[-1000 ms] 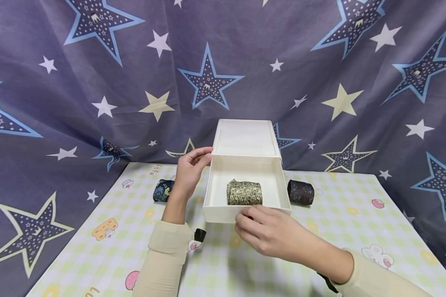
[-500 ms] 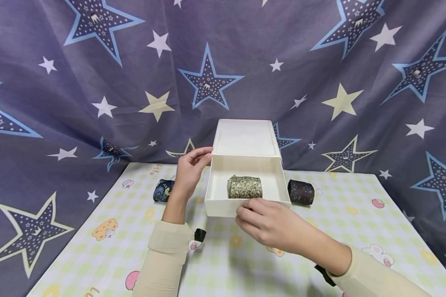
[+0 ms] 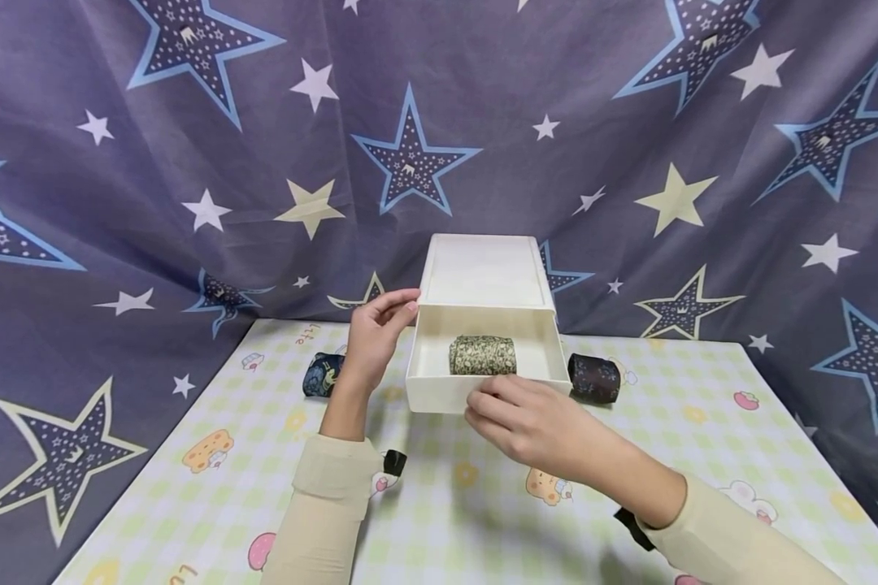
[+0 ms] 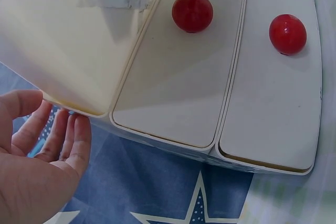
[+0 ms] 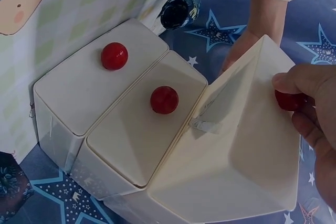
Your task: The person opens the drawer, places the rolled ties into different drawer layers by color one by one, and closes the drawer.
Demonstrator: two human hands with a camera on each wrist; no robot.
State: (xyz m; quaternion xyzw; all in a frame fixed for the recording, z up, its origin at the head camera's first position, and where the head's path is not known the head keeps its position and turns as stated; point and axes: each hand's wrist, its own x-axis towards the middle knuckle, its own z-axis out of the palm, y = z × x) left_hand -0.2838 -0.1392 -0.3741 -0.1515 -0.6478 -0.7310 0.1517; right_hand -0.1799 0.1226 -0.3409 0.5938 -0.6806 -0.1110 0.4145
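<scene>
beyond the right hand (image 3: 523,422), fingers pinching a red knob (image 5: 287,101), the drawer (image 3: 439,396) points from its cabinet (image 3: 486,272) at those fingers, a patterned roll (image 3: 483,356) crosswise inside. the left hand (image 3: 371,340) rests relaxed fingertips on the cabinet, a blue roll (image 3: 322,375) to their left; a brown roll (image 3: 594,379) lies right of the knob.

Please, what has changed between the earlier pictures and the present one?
The drawer has slid further into the cabinet, carrying the floral roll with it. The right-hand grip, pinching the red knob, moved forward too. The left-hand grip at the cabinet's side, blue roll and brown roll stayed put.
</scene>
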